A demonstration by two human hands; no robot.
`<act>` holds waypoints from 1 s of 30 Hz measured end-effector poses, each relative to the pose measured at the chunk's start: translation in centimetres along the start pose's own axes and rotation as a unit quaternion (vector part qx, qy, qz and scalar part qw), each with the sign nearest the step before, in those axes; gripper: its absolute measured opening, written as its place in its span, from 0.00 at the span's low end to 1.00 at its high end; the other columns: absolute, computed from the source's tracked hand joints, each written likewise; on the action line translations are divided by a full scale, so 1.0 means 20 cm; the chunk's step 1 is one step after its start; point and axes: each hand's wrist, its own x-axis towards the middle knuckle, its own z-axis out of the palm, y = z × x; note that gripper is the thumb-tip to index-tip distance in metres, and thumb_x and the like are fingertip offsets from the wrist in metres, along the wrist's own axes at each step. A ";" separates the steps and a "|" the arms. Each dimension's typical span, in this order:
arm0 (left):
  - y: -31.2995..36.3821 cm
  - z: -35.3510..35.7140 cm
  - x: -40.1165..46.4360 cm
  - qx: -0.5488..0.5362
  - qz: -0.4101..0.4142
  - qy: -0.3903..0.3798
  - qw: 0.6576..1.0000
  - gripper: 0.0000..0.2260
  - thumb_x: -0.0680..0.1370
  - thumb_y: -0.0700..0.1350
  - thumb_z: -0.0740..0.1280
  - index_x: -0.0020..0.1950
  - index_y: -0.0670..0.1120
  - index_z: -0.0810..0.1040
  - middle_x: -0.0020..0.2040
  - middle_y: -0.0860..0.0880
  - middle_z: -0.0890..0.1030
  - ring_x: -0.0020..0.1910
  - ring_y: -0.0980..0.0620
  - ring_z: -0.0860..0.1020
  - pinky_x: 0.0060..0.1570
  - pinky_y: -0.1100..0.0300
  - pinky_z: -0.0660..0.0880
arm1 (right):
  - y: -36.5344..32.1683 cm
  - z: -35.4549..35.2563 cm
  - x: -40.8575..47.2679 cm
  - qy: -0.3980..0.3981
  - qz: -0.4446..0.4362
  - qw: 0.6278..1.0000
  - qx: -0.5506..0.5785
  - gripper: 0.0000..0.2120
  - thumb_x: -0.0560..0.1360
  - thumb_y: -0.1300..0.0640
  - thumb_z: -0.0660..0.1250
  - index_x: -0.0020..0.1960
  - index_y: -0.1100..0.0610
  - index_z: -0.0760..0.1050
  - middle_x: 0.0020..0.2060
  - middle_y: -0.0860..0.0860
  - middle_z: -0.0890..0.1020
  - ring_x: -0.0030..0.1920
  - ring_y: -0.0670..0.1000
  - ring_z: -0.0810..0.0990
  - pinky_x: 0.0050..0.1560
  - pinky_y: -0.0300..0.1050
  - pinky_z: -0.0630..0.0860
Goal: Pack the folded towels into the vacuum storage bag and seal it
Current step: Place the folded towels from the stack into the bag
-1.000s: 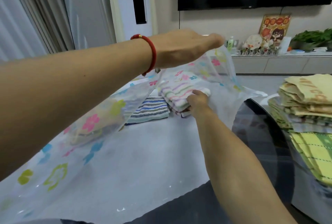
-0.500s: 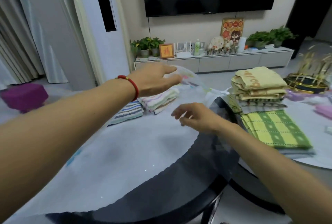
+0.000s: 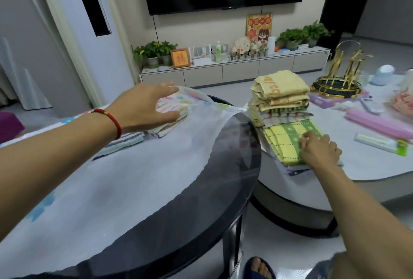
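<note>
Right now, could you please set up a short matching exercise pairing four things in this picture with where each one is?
Things:
1. green-and-yellow checked towel
2. pastel striped towel
3. left hand
4. pile of folded yellow towels

Places:
A. inside the vacuum storage bag
B. under the right hand
C. stacked on the white table, untouched
D. at the mouth of the bag

Pairs: 1-B, 2-A, 3-D, 4-C

The right hand has left the striped towels in the bag and now rests, fingers curled, on the green-checked towel; the left hand has lowered the bag's mouth.
</note>
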 end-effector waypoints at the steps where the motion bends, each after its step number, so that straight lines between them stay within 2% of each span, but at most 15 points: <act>1: 0.00 0.00 0.00 -0.001 0.002 0.000 1.000 0.38 0.70 0.70 0.58 0.76 0.53 0.67 0.77 0.53 0.66 0.72 0.46 0.69 0.70 0.45 0.68 | 0.00 0.00 0.02 -0.011 0.018 1.000 -0.008 0.15 0.83 0.48 0.58 0.66 0.52 0.73 0.63 0.66 0.73 0.63 0.69 0.71 0.66 0.61 0.64; 5: 0.00 0.01 -0.02 0.001 0.007 0.000 1.000 0.41 0.66 0.72 0.57 0.76 0.53 0.68 0.77 0.54 0.66 0.71 0.46 0.70 0.70 0.46 0.68 | -0.03 -0.04 0.10 -0.013 0.017 0.998 -0.065 0.11 0.80 0.49 0.65 0.61 0.48 0.74 0.59 0.63 0.77 0.63 0.66 0.72 0.63 0.59 0.65; 7: -0.01 0.01 -0.02 0.017 0.015 -0.001 1.000 0.39 0.68 0.69 0.61 0.76 0.53 0.67 0.77 0.53 0.65 0.70 0.44 0.71 0.68 0.45 0.69 | -0.05 -0.07 0.11 -0.017 -0.004 0.998 -0.054 0.12 0.79 0.57 0.65 0.61 0.48 0.74 0.54 0.61 0.75 0.55 0.65 0.75 0.57 0.57 0.69; 9: -0.03 0.02 -0.02 0.037 0.018 -0.002 0.999 0.35 0.71 0.64 0.67 0.76 0.55 0.66 0.78 0.52 0.64 0.70 0.42 0.71 0.68 0.45 0.69 | -0.08 -0.12 0.11 -0.052 -0.021 0.998 -0.032 0.14 0.77 0.59 0.66 0.60 0.47 0.73 0.51 0.58 0.74 0.49 0.63 0.76 0.51 0.53 0.72; 11: -0.06 0.02 -0.02 0.043 0.008 -0.008 0.999 0.32 0.73 0.61 0.69 0.75 0.60 0.66 0.78 0.50 0.64 0.70 0.41 0.70 0.69 0.44 0.68 | -0.11 -0.19 0.08 -0.112 -0.041 0.992 -0.031 0.14 0.77 0.57 0.67 0.59 0.43 0.73 0.54 0.58 0.78 0.50 0.62 0.78 0.50 0.51 0.76; 13: -0.08 0.00 -0.03 0.045 -0.007 -0.016 0.999 0.29 0.73 0.61 0.68 0.73 0.63 0.68 0.78 0.49 0.64 0.71 0.41 0.70 0.69 0.45 0.68 | -0.13 -0.27 0.03 -0.175 -0.078 0.982 -0.001 0.10 0.78 0.54 0.69 0.58 0.45 0.78 0.61 0.57 0.80 0.54 0.60 0.79 0.50 0.48 0.77; 15: -0.10 -0.02 -0.06 0.053 -0.020 -0.022 0.998 0.28 0.73 0.61 0.68 0.73 0.64 0.68 0.77 0.49 0.65 0.71 0.42 0.69 0.69 0.45 0.69 | -0.14 -0.35 -0.06 -0.206 -0.102 0.966 0.120 0.07 0.77 0.58 0.72 0.53 0.48 0.83 0.61 0.59 0.82 0.48 0.56 0.80 0.44 0.46 0.75; 17: -0.12 -0.05 -0.10 0.055 -0.033 -0.024 0.998 0.28 0.73 0.61 0.68 0.73 0.64 0.68 0.77 0.48 0.67 0.71 0.42 0.69 0.68 0.44 0.69 | -0.15 -0.46 -0.19 -0.227 -0.118 0.938 0.235 0.11 0.75 0.65 0.72 0.49 0.50 0.86 0.55 0.62 0.84 0.40 0.57 0.81 0.40 0.48 0.76; 20: -0.16 -0.09 -0.15 0.051 -0.058 -0.021 0.997 0.32 0.73 0.59 0.70 0.76 0.62 0.64 0.74 0.50 0.71 0.68 0.42 0.71 0.65 0.45 0.72 | -0.20 -0.64 -0.40 -0.294 -0.168 0.885 0.318 0.15 0.74 0.68 0.72 0.50 0.49 0.87 0.51 0.58 0.87 0.41 0.57 0.87 0.39 0.49 0.83; 24: -0.23 -0.16 -0.21 0.053 -0.107 -0.025 0.993 0.36 0.73 0.58 0.71 0.78 0.62 0.59 0.71 0.47 0.74 0.65 0.40 0.74 0.60 0.48 0.74 | -0.40 -0.85 -0.61 -0.419 -0.246 0.768 0.418 0.16 0.71 0.65 0.77 0.57 0.53 0.85 0.53 0.59 0.87 0.45 0.60 0.88 0.39 0.49 0.85; 27: -0.26 -0.23 -0.21 0.042 -0.129 -0.030 0.990 0.39 0.73 0.55 0.71 0.79 0.61 0.55 0.70 0.42 0.75 0.62 0.38 0.75 0.59 0.48 0.75 | -0.69 -0.86 -0.76 -0.443 -0.301 0.704 0.467 0.17 0.71 0.63 0.77 0.59 0.54 0.84 0.54 0.57 0.87 0.45 0.60 0.86 0.40 0.49 0.85; 30: -0.29 -0.30 -0.20 0.031 -0.137 -0.018 0.990 0.38 0.74 0.57 0.69 0.80 0.59 0.54 0.68 0.40 0.75 0.60 0.39 0.75 0.59 0.48 0.76 | -1.06 -0.74 -0.89 -0.435 -0.303 0.669 0.522 0.15 0.72 0.63 0.74 0.57 0.52 0.84 0.55 0.54 0.87 0.44 0.56 0.87 0.38 0.47 0.84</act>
